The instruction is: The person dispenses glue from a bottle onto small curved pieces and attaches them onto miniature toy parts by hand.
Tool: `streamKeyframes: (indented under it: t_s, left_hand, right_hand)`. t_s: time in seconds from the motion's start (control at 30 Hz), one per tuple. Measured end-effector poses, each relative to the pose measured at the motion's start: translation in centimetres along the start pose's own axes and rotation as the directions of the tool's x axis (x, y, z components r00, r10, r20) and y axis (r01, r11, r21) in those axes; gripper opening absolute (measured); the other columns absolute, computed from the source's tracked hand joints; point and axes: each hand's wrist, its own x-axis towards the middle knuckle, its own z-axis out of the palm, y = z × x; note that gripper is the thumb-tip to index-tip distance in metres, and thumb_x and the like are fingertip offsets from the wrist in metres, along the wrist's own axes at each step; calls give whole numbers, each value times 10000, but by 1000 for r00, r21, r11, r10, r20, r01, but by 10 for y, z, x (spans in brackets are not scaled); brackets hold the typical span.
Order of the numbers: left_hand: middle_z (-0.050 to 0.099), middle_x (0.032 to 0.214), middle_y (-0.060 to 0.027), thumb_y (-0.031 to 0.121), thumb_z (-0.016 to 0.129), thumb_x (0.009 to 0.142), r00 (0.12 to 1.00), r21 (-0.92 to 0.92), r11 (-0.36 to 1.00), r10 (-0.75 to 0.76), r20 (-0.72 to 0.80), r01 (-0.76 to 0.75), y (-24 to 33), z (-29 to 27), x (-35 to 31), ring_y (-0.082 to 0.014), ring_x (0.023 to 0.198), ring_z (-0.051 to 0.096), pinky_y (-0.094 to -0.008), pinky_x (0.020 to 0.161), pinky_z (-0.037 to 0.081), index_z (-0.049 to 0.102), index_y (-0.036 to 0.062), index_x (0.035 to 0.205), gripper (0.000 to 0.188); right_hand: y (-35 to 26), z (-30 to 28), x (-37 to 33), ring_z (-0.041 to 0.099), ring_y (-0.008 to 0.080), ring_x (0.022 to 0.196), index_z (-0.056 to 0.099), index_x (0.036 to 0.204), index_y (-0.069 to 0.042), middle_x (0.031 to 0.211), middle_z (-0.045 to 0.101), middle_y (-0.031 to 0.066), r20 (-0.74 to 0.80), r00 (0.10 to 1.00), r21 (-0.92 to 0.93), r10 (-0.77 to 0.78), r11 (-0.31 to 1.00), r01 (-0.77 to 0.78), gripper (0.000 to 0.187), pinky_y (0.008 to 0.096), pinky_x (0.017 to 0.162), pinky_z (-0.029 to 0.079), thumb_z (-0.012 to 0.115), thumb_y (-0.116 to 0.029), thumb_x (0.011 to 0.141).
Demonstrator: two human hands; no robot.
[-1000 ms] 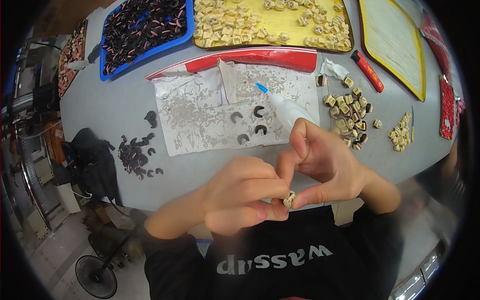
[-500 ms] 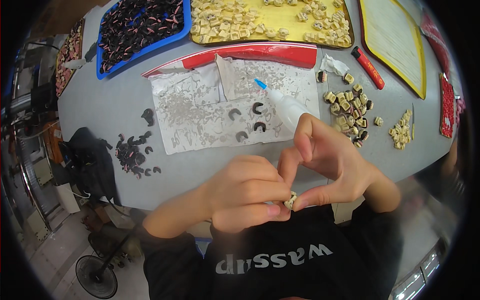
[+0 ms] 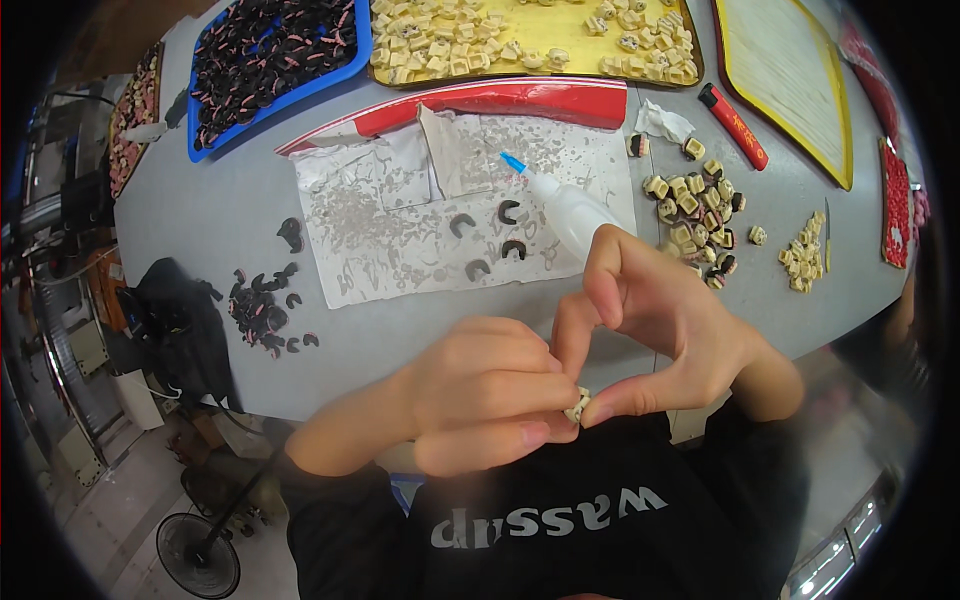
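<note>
Left hand: pinching 1 cream piece
Right hand: pinching same piece
White bottle: just beyond hands

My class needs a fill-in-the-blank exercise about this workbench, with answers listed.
The tip of the white plastic bottle is coloured ____.
The large rectangular tray bearing cream blocky pieces is ____.
The long red, black-ended object lies to the ____ of the bottle.
On the right hand, the digit visibly touching a small cream piece is the ____.

Missing words: blue; yellow; right; thumb.
</note>
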Motion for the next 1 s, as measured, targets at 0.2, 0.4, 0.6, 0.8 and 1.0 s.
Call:
streamKeyframes:
  t_s: [0.2, 0.4, 0.6, 0.8, 1.0]
  left_hand:
    - [591, 956, -214, -84, 752, 670, 1000, -24, 1000, -17, -8, 17, 1, 1, 0, -289, 663, 571, -336, 470, 466, 414, 27, 889, 418]
    - [595, 938, -243, -105, 745, 671, 1000, -39, 999, 1, -10, -2, 0, 1, 0, -312, 698, 558, -353, 465, 471, 388, 26, 872, 431]
    - [595, 927, -244, -110, 737, 672, 998, -35, 998, 41, -58, -43, 0, 4, -2, -319, 716, 556, -367, 474, 477, 389, 24, 838, 409]
    - [635, 836, -122, 25, 836, 619, 933, -164, 921, -359, -12, 353, 1, -5, 8, -270, 759, 549, -370, 698, 462, 401, 94, 839, 491]
    - [607, 889, -134, -53, 747, 595, 770, -421, 678, -633, 85, 603, 5, -9, 10, -216, 844, 557, -380, 821, 424, 255, 128, 1029, 680]
  right_hand:
    - [-2, 1, -1, 602, 175, 933, 330, 957, -61, 921, 635, 101, 1, 999, 0, 38, 999, -38, 466, 322, 909, 429, 734, 51, 753]
    - [-3, 2, -1, 599, 173, 928, 340, 957, -59, 926, 627, 99, -7, 998, 13, 59, 998, -58, 468, 320, 900, 437, 743, 51, 747]
    - [-1, 2, 2, 630, 223, 844, 298, 934, -95, 880, 637, 171, 9, 999, -45, 39, 998, -38, 559, 315, 787, 444, 770, 91, 700]
    - [2, 5, -1, 608, 173, 934, 373, 1018, -42, 929, 624, 96, -83, 996, 103, 11, 995, -2, 465, 319, 884, 443, 751, 31, 757]
    - [-9, 5, 0, 589, 198, 850, 537, 993, -38, 945, 611, 92, -111, 942, -511, -316, 832, 218, 376, 308, 802, 440, 783, -73, 710]
